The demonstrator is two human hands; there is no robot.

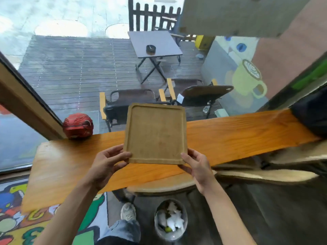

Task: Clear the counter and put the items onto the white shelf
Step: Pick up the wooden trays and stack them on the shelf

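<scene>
Counts: 1 wooden tray, held up by 2 hands, left hand & right hand. 1 orange wooden bench. 1 red helmet on it. 1 bin on floor. Outside: 1 folding table w/ 1 ashtray, 2 chairs.
</scene>
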